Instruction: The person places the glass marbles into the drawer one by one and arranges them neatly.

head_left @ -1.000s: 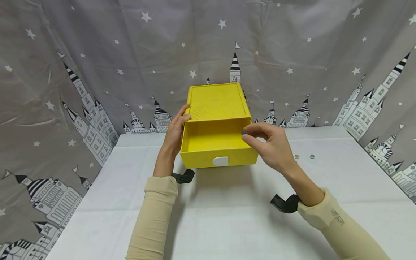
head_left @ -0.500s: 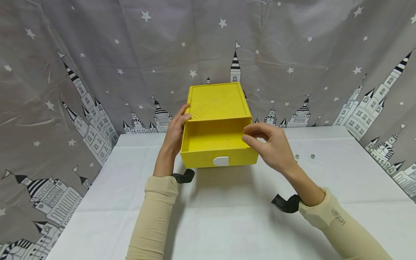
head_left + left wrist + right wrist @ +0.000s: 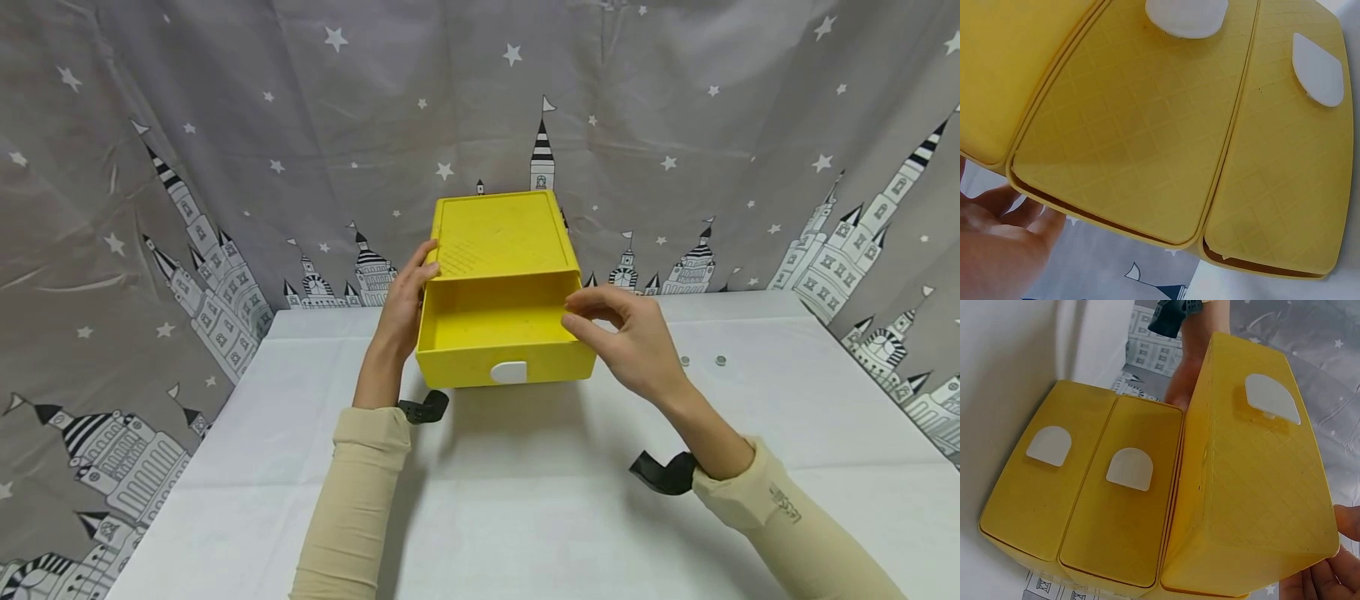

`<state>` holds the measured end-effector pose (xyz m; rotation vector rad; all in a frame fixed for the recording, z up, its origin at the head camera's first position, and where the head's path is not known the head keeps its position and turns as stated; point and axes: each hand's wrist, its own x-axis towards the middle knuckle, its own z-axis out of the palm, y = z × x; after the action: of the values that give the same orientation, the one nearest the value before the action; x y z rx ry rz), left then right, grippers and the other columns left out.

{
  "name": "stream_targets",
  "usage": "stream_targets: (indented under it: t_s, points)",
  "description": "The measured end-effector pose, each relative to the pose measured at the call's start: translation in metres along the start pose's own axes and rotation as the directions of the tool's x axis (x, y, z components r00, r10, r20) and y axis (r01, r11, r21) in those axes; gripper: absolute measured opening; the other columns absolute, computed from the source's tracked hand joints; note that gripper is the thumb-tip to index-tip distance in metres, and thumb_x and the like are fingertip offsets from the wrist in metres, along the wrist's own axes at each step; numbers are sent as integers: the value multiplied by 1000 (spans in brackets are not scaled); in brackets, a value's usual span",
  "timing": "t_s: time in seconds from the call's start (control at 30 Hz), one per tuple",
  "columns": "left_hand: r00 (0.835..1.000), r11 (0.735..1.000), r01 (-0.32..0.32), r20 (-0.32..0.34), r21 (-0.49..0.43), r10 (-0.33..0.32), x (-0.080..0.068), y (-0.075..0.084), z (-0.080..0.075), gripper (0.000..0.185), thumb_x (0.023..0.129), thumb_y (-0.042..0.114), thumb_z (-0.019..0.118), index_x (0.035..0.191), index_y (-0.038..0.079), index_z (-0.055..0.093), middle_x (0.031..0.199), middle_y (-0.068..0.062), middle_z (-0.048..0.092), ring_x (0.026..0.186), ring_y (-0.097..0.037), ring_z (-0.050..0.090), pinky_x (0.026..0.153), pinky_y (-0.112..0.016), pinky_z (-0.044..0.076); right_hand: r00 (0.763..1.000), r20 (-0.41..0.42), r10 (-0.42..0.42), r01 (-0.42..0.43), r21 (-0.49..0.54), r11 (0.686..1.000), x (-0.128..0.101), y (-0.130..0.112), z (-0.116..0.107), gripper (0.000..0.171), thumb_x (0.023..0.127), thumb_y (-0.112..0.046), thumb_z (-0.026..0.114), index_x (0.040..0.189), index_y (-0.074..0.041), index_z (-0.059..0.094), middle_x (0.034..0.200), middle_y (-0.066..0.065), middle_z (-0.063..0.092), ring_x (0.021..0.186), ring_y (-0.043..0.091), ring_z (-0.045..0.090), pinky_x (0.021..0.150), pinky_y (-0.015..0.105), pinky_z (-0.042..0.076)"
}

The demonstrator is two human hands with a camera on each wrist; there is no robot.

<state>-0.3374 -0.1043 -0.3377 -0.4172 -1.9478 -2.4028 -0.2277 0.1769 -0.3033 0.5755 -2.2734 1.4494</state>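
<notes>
Gone from my right hand [image 3: 630,337] the small blue bead, fingers now loosely curled and holding nothing above the pulled-out top drawer [image 3: 498,333], my left hand [image 3: 405,304] flat against the yellow drawer box [image 3: 502,237], standing on the bench [image 3: 525,500].

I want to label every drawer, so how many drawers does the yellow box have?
3, seen best in the right wrist view: the top drawer is pulled out, and the middle drawer and bottom drawer are closed below it. None seems hidden.

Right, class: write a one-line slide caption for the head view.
Left hand steadies yellow drawer unit; right hand hovers at open top drawer.
</notes>
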Motion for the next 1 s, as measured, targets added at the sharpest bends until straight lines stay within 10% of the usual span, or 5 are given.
stream_targets:
  t_s: [1.0]
  points:
    - [1000,1000,-1,-1,6,1,1,-1,0,55,101,23,47,155,20,35,156,-3,31,132,-23,40,111,-42,32,996,-84,0,-4,-43,999,-21,22,-26,18,91,-2,68,108,5,70,102,13,69,92,4,63,91,17,47]
